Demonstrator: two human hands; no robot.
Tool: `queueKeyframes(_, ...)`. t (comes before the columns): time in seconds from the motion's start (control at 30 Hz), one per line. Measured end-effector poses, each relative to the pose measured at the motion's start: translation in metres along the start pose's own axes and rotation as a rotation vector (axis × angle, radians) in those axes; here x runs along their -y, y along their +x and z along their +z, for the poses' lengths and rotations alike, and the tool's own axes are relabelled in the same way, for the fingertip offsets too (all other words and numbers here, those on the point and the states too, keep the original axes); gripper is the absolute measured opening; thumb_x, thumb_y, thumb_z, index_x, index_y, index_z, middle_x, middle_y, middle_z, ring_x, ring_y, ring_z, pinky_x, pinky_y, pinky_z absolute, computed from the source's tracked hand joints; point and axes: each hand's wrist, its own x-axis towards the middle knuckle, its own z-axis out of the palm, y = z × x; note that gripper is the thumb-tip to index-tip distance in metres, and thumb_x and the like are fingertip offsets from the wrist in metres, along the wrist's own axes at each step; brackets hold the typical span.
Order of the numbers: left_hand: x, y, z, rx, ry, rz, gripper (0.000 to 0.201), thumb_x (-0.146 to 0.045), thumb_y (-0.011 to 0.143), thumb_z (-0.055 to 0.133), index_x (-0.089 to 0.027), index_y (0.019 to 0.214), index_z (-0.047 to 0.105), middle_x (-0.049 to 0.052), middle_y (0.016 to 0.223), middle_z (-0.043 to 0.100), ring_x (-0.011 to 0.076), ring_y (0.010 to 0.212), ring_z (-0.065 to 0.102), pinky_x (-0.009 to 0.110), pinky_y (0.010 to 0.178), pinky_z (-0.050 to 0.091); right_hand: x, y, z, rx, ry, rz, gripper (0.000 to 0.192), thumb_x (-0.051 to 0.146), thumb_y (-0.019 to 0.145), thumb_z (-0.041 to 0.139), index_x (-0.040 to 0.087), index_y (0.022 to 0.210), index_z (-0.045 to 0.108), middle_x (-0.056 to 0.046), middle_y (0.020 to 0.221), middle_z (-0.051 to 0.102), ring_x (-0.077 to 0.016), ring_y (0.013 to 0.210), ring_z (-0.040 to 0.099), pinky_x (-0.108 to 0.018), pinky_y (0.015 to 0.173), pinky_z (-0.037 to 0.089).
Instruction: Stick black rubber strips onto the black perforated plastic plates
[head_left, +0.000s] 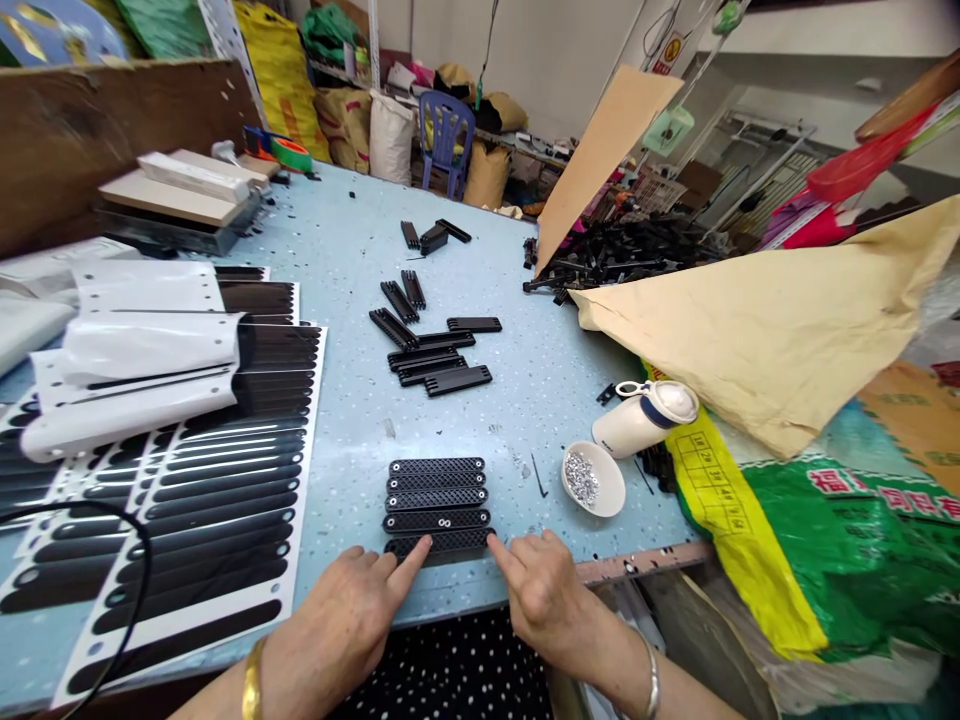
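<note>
Several black textured plastic strips (436, 497) lie in a neat stack of rows at the table's near edge, with small silver rings at many of their ends. Two loose metal rings (444, 523) rest on the second-nearest strip. My left hand (356, 600) has its index finger stretched onto the nearest strip (450, 541), other fingers curled. At that strip's right end is the extended index fingertip of my right hand (544, 595), whose other fingers are bent. Neither hand grips anything visible. Right of the strips stands a white bowl (611, 490) holding small silver rings (581, 478).
A white bottle (637, 420) lies behind the bowl. More black plastic pieces (435, 350) are scattered mid-table, with a large pile (637, 250) at the far right. Sheets of black strips (225, 470) and white film (150, 340) cover the left side.
</note>
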Motion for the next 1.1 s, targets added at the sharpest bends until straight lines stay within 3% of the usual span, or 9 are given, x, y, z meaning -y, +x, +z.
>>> queueKeyframes(0.3, -0.001, -0.003, 0.002, -0.057, -0.059, -0.001, 0.072, 0.007, 0.074, 0.038, -0.01, 0.144, 0.033, 0.008, 0.085, 0.066, 0.0216, 0.072, 0.059, 0.04, 0.07, 0.053, 0.005, -0.003, 0.006, 0.06, -0.023, -0.034, 0.06, 0.0, 0.075, 0.041, -0.005, 0.135, 0.044, -0.014, 0.081, 0.063, -0.0245, 0.07, 0.055, -0.043, 0.064, 0.047)
queueKeyframes(0.6, -0.003, -0.006, -0.005, -0.101, -0.105, 0.018, 0.068, 0.007, 0.075, 0.036, -0.009, 0.142, 0.034, 0.009, 0.087, 0.065, 0.0229, 0.074, 0.059, 0.045, 0.071, 0.055, 0.002, -0.002, 0.013, -0.056, 0.012, -0.068, 0.057, -0.003, 0.073, 0.037, -0.008, 0.128, 0.049, -0.013, 0.074, 0.061, -0.0235, 0.067, 0.053, -0.04, 0.06, 0.046)
queueKeyframes(1.1, -0.003, -0.009, 0.002, -0.289, -0.159, 0.023, 0.073, 0.001, 0.085, 0.036, -0.017, 0.151, 0.013, 0.008, 0.088, 0.066, 0.0218, 0.076, 0.062, 0.041, 0.071, 0.056, 0.001, -0.007, 0.021, -0.028, 0.011, -0.051, 0.058, -0.003, 0.075, 0.038, -0.005, 0.133, 0.044, -0.012, 0.078, 0.061, -0.024, 0.069, 0.054, -0.041, 0.062, 0.047)
